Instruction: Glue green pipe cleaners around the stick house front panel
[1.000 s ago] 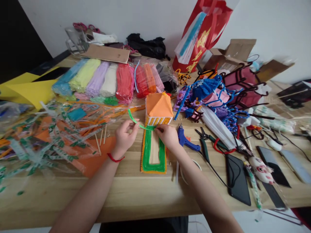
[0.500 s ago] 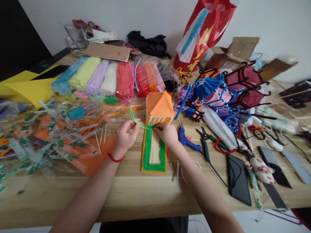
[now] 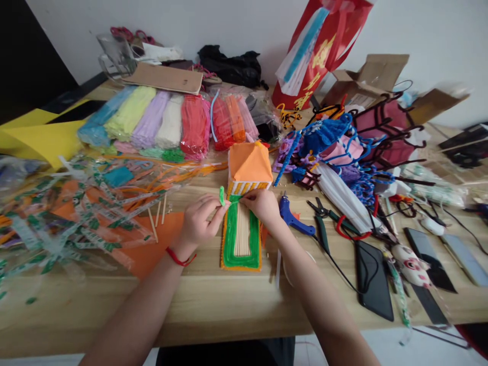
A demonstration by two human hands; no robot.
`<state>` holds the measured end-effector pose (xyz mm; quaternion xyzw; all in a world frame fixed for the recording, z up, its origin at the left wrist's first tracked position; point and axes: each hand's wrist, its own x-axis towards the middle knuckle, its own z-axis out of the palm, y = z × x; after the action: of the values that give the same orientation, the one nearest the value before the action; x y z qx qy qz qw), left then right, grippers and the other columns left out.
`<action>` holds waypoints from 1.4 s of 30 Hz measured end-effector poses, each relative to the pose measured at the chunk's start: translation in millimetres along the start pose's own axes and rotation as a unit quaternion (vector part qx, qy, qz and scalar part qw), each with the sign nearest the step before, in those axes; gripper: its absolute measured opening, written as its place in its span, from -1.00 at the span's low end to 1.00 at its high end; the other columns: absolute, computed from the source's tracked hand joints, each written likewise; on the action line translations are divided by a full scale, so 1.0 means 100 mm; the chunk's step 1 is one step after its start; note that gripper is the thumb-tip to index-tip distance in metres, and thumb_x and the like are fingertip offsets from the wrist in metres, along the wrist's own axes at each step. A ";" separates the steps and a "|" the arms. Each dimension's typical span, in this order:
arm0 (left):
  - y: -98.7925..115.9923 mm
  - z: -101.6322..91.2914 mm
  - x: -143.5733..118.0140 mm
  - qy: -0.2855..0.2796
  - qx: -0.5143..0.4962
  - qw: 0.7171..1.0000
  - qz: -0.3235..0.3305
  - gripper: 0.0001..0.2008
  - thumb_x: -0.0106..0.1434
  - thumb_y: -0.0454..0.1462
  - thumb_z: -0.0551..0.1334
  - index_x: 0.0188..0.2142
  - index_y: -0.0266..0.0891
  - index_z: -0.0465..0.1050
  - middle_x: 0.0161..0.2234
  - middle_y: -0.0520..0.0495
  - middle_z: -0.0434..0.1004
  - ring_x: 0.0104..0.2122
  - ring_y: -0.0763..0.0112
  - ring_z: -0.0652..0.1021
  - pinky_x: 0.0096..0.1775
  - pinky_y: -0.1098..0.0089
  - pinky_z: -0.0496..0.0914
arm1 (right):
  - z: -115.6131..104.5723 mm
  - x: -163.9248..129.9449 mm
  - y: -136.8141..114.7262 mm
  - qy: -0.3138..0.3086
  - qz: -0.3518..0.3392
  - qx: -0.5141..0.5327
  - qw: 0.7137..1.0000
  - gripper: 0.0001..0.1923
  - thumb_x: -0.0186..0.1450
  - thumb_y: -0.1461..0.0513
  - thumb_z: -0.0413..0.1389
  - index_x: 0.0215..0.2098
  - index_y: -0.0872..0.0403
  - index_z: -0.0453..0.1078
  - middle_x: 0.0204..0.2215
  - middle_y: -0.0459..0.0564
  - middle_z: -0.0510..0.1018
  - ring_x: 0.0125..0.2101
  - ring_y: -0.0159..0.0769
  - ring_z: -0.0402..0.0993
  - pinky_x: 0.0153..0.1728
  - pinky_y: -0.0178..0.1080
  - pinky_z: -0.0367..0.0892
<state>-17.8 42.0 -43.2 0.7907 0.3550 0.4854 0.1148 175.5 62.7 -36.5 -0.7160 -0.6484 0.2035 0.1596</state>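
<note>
Green fuzzy pipe cleaner is pinched between left hand and right hand, over the green-bordered stick panel near the wooden table's front edge.

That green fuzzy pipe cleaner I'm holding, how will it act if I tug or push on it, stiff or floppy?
Probably bendy rather than stiff: the green pipe cleaner curls between the left hand and right hand. Likely very light, being so thin. Its fuzzy surface should grip, not slip, and it seems to hold a bent shape, like the green border on the board.
</note>
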 end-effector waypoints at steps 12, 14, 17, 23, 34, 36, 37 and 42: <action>0.28 0.05 -0.05 -0.128 0.010 0.980 0.154 -0.86 0.19 -0.41 0.12 -0.37 -0.19 0.42 -0.44 -0.01 0.58 -0.46 0.38 0.56 -0.40 0.35 0.45 | 0.01 0.04 0.04 -0.002 -0.010 0.023 1.000 -0.87 0.15 0.17 0.20 -0.40 0.02 0.59 -0.43 -0.05 0.65 -0.38 -0.26 0.55 -0.39 -0.35 0.31; 0.31 0.08 -0.07 -0.141 0.011 0.976 0.168 -0.85 0.18 -0.43 0.11 -0.37 -0.21 0.43 -0.44 -0.01 0.58 -0.47 0.39 0.56 -0.41 0.36 0.44 | 0.01 0.03 0.04 0.002 -0.005 0.029 1.000 -0.86 0.15 0.16 0.21 -0.40 0.03 0.59 -0.43 -0.05 0.65 -0.39 -0.26 0.55 -0.41 -0.35 0.31; 0.33 0.11 -0.10 -0.156 0.031 0.974 0.161 -0.85 0.19 -0.41 0.11 -0.36 -0.23 0.44 -0.47 -0.03 0.57 -0.50 0.38 0.55 -0.42 0.36 0.42 | 0.01 0.01 0.03 0.003 -0.003 0.035 0.999 -0.86 0.14 0.17 0.22 -0.39 0.04 0.59 -0.43 -0.05 0.64 -0.40 -0.27 0.55 -0.42 -0.35 0.30; 0.34 0.14 -0.13 -0.214 0.072 0.966 0.123 -0.80 0.24 -0.39 0.07 -0.44 -0.23 0.43 -0.54 0.02 0.51 -0.53 0.43 0.49 -0.43 0.41 0.35 | 0.02 0.02 0.03 0.003 0.001 0.027 1.000 -0.87 0.14 0.17 0.22 -0.40 0.03 0.59 -0.43 -0.05 0.65 -0.40 -0.29 0.55 -0.41 -0.36 0.30; 0.47 0.05 -0.03 -0.348 0.154 0.924 0.042 -0.76 0.25 -0.35 0.07 -0.52 -0.25 0.38 -0.58 -0.01 0.48 -0.57 0.38 0.48 -0.52 0.41 0.21 | 0.04 0.04 0.01 0.009 0.016 0.032 0.999 -0.88 0.11 0.19 0.22 -0.41 0.02 0.60 -0.44 -0.06 0.65 -0.40 -0.27 0.55 -0.41 -0.35 0.31; 0.55 0.01 0.00 -0.373 0.167 0.913 0.016 -0.75 0.27 -0.34 0.05 -0.50 -0.25 0.40 -0.59 -0.03 0.49 -0.59 0.37 0.50 -0.53 0.41 0.21 | 0.05 0.04 0.01 0.010 0.027 0.034 0.999 -0.88 0.10 0.18 0.23 -0.41 0.01 0.60 -0.44 -0.05 0.65 -0.39 -0.26 0.56 -0.39 -0.35 0.32; 0.59 -0.01 0.01 -0.386 0.176 0.905 0.010 -0.74 0.28 -0.33 0.04 -0.48 -0.25 0.42 -0.59 -0.04 0.50 -0.60 0.35 0.50 -0.54 0.40 0.21 | 0.05 0.04 0.01 0.011 0.031 0.035 0.999 -0.87 0.10 0.17 0.23 -0.40 0.01 0.60 -0.44 -0.05 0.65 -0.39 -0.26 0.56 -0.38 -0.35 0.32; 0.77 -0.06 -0.02 -0.423 0.230 0.876 0.009 -0.81 0.28 -0.30 0.08 -0.25 -0.31 0.46 -0.57 -0.11 0.52 -0.61 0.23 0.54 -0.60 0.39 0.23 | 0.06 0.04 0.01 0.016 0.039 0.044 0.998 -0.87 0.09 0.17 0.23 -0.41 0.00 0.60 -0.43 -0.05 0.65 -0.38 -0.25 0.56 -0.36 -0.35 0.34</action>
<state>10.9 -16.3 -0.9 0.9278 0.3673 0.0101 0.0642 174.1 66.7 -42.8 -0.7363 -0.6078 0.2261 0.1932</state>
